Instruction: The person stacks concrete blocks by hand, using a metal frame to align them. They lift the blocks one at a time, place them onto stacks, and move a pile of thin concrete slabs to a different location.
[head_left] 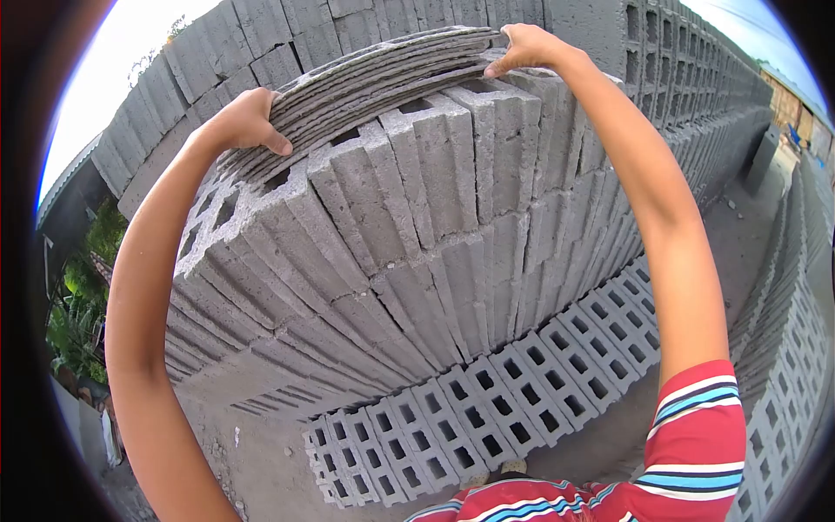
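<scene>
A stack of thin, rough-edged grey boards (374, 83) lies on the top course of a wall of hollow concrete blocks (435, 165). My left hand (250, 123) grips the near left end of the stack, its thumb along the front edge and the other fingers hidden behind. At the far right end my right hand (528, 49) pinches the stack, thumb low on the edge and fingers at the top. Both arms reach up and forward. The boards look slightly fanned at the left, and block cavities show beneath them.
On the ground at my feet lies a row of hollow blocks (470, 409). Taller block stacks stand behind (348, 30) and along the right (678, 52). More blocks (778, 418) line the right side. Green plants (83, 304) grow at the left.
</scene>
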A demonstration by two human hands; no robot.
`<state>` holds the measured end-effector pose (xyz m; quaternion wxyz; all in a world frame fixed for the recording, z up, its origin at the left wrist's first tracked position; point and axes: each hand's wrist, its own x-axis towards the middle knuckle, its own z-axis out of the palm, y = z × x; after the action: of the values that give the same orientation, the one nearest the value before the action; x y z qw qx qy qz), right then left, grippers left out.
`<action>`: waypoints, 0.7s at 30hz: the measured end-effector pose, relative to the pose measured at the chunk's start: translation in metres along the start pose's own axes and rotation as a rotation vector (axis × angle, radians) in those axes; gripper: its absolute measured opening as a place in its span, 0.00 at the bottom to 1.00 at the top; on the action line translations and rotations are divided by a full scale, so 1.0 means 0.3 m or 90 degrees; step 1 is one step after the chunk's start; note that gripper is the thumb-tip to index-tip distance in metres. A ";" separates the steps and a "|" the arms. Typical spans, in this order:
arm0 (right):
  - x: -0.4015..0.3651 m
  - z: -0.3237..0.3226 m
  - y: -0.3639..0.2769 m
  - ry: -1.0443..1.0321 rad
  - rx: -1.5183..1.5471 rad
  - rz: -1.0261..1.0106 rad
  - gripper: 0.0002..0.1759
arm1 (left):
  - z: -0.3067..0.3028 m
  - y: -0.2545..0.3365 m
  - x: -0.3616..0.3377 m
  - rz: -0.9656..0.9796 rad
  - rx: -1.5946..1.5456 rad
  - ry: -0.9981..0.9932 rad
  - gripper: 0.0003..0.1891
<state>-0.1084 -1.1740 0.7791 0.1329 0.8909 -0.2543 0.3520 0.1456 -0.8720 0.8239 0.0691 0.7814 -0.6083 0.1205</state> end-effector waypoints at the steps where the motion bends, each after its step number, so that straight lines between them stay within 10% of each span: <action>1: -0.015 0.013 0.011 -0.065 0.079 -0.006 0.46 | 0.008 -0.002 -0.004 -0.006 -0.002 -0.002 0.24; 6: -0.016 0.047 0.030 -0.131 0.238 0.047 0.20 | 0.017 -0.020 -0.008 0.006 -0.021 0.039 0.24; 17: 0.033 0.091 0.010 0.028 0.236 0.130 0.17 | 0.028 -0.015 -0.008 0.003 -0.114 0.059 0.25; 21: 0.132 0.163 0.093 -0.151 0.339 -0.045 0.32 | 0.032 -0.012 0.016 -0.024 -0.063 0.049 0.25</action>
<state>-0.0716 -1.2318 0.7731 -0.1237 0.9377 -0.1354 0.2952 0.1511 -0.8780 0.8161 0.1333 0.7832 -0.5957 0.1185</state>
